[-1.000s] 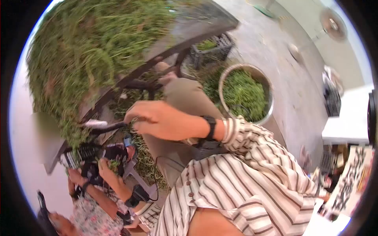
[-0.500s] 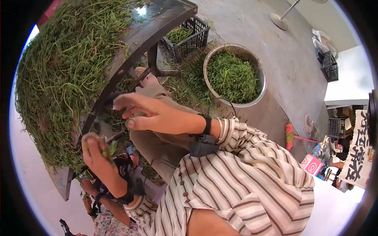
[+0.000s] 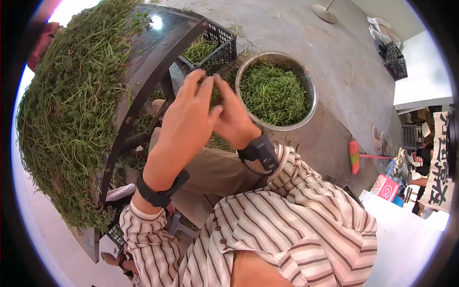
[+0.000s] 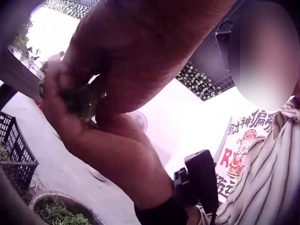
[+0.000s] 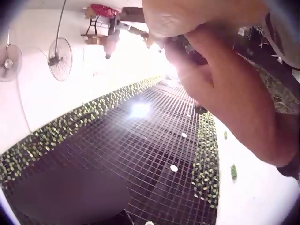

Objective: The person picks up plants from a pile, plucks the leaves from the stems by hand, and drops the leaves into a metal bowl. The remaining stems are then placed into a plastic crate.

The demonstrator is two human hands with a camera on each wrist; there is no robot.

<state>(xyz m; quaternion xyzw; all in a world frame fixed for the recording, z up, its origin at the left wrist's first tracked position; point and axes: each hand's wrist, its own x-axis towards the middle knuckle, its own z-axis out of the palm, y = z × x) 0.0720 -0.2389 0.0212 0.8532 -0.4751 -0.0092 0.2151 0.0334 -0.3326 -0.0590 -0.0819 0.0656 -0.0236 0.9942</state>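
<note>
My left hand [image 3: 185, 115] and right hand [image 3: 235, 119] are together in front of my lap, fingertips almost meeting. Between them, in the left wrist view, a small dark bunch of greens [image 4: 80, 101] shows, with the fingers of both hands curled about it. The hands hide most of this bunch in the head view. To the left, a big heap of long-stemmed leafy greens [image 3: 67, 129] covers much of a dark table [image 3: 160, 52]. Close beyond the right hand stands a metal basin [image 3: 313, 88], filled with cut greens [image 3: 272, 93].
A black plastic crate [image 3: 229, 50] holding some greens stands by the table's corner. Loose stems litter the grey floor [image 3: 306, 38] around it. Another dark crate [image 3: 394, 62] sits farther right. At the bottom left shows another person's hand [image 3: 112, 259].
My left hand has moved up and right from beside the heap, with greens in it. It has met the right hand near the basin. The view has shifted slightly.
</note>
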